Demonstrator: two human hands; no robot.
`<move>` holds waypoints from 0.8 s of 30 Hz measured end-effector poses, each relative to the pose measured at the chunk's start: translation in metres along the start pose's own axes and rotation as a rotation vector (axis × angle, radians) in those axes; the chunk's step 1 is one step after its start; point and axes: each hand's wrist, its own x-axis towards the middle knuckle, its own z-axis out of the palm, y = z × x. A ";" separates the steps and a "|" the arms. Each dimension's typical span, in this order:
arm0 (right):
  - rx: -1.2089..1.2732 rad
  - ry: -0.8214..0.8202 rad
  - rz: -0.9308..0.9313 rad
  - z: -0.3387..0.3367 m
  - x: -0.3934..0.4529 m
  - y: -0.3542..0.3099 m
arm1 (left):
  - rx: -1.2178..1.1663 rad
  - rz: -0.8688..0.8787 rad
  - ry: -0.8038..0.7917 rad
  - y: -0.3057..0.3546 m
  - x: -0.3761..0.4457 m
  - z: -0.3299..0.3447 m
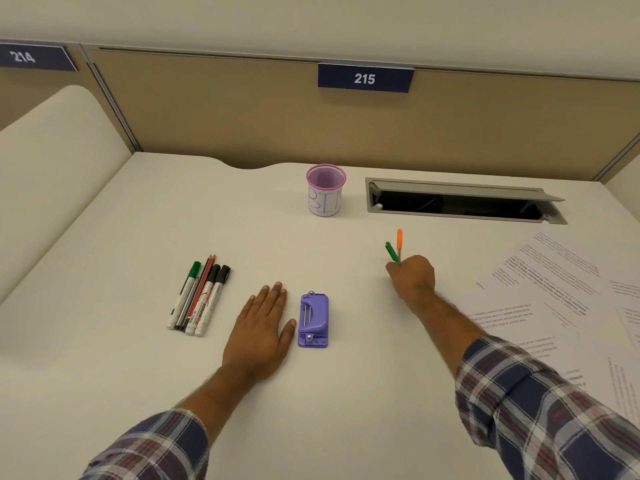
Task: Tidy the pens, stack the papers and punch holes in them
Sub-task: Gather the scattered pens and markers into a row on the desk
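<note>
The right hand (412,277) gripped a green pen (391,252) and an orange pen (399,239), apparently bound for the mesh cup (326,189). The left hand (260,329) lay flat, fingers straight, beside the hole punch (313,320).

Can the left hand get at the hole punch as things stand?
Probably yes. The left hand lies flat and open on the desk, holding nothing, right beside the purple hole punch. Nothing sits between them, and the right hand, gripping pens, is off to the side.
</note>
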 end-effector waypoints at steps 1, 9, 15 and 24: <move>0.095 -0.009 -0.017 0.001 -0.001 0.000 | 0.008 0.000 -0.002 0.000 0.000 0.000; 0.836 -0.153 0.136 -0.005 -0.027 -0.013 | 0.011 -0.004 -0.006 0.000 0.000 0.001; 0.764 -0.124 -0.105 -0.001 -0.052 -0.001 | 0.017 -0.004 -0.005 0.001 0.000 0.000; 0.595 -0.114 -0.161 0.024 -0.072 0.029 | 0.011 -0.006 -0.023 0.001 0.000 -0.001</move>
